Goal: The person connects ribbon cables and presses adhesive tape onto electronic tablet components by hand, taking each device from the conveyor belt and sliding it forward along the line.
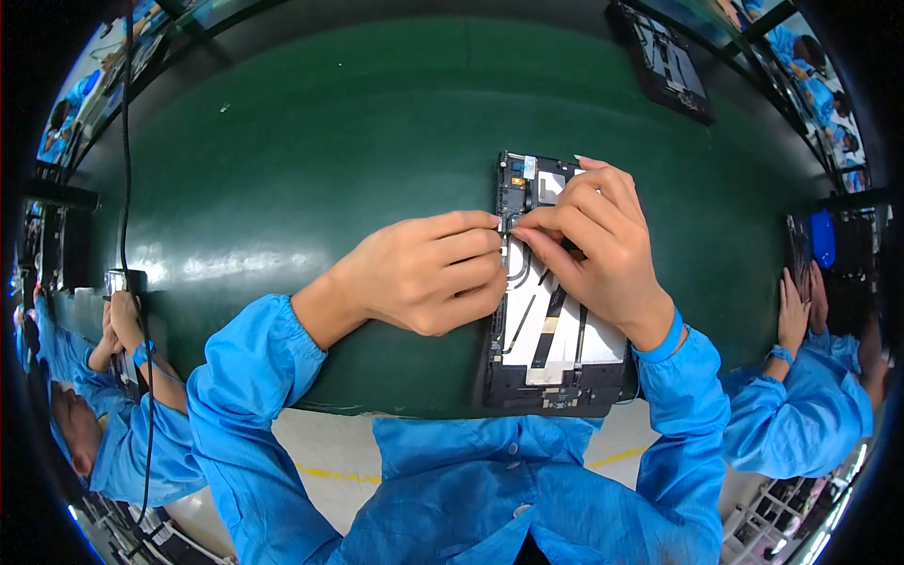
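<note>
An opened tablet (527,325) lies on the green table, its inside facing up with black frame, silvery-white panel, flat cables and small circuit parts. Over its upper left edge, my left hand (438,268) pinches with thumb and forefinger at a small spot on the frame. My right hand (603,235) reaches across the tablet from the right, its thumb and forefinger pinched close beside the left fingertips. Thin dark wires run just below the fingertips. Whatever sits between the fingers is too small to make out. A blue band circles my right wrist.
Another opened tablet (664,66) rests at the far right of the green table (311,141). A black cable (125,188) hangs down on the left. Co-workers in blue sit on both sides, one person's hands (122,325) at left, another's hands (800,306) at right.
</note>
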`<state>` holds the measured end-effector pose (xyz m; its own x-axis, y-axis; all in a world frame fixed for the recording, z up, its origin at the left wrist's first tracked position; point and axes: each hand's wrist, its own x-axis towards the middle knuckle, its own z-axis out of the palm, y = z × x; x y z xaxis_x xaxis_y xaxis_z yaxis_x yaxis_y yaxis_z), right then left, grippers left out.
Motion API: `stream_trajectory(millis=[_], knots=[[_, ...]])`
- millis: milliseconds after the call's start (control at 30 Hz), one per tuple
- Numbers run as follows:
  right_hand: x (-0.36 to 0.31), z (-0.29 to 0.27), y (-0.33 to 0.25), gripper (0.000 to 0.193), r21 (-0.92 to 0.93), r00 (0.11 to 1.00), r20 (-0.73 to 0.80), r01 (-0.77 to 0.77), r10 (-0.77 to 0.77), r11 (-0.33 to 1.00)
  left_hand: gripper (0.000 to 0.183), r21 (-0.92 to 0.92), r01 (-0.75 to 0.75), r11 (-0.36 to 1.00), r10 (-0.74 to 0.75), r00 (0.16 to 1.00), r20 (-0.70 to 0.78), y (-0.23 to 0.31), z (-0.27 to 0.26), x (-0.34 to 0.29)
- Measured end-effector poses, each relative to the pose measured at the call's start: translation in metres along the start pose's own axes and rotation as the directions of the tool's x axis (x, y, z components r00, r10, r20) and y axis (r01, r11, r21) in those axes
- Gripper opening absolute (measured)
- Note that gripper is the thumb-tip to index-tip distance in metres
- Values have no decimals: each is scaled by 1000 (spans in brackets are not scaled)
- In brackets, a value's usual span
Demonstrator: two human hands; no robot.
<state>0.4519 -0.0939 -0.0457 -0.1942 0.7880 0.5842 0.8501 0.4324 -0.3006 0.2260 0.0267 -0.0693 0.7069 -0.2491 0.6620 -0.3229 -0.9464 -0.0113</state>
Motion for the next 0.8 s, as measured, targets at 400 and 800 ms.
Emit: stream_trajectory(millis=[400, 800], knots=[[-2, 3, 1, 19, 93, 998, -70, 1, 6, 996, 29, 17, 54, 998, -55, 997, 54, -9, -2, 0], [0, 3, 2, 22, 104, 999, -34, -20, 24, 994, 33, -29, 49, 998, -47, 996, 72, -27, -6, 0]])
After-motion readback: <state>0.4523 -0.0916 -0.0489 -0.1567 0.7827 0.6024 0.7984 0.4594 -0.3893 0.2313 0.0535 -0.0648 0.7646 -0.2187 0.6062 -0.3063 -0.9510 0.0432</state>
